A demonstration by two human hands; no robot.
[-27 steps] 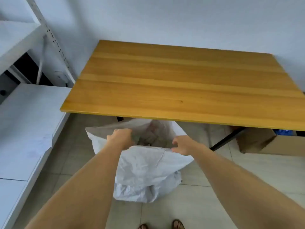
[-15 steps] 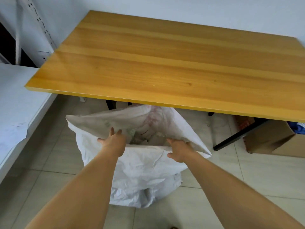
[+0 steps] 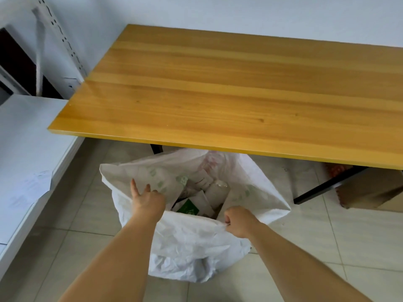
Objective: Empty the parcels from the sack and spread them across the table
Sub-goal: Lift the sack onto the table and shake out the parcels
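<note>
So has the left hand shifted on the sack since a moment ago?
Yes. The left hand has opened and reached farther over the near rim of the sack, toward the table.

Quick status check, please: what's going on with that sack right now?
Right hand grips sack rim; left hand spreads mouth. Parcels inside. Table bare.

Storeroom or parcel depot, slotted metal shelving (image 3: pixel 61 38), cardboard box (image 3: pixel 370 192), tiled floor (image 3: pixel 327 269)
</note>
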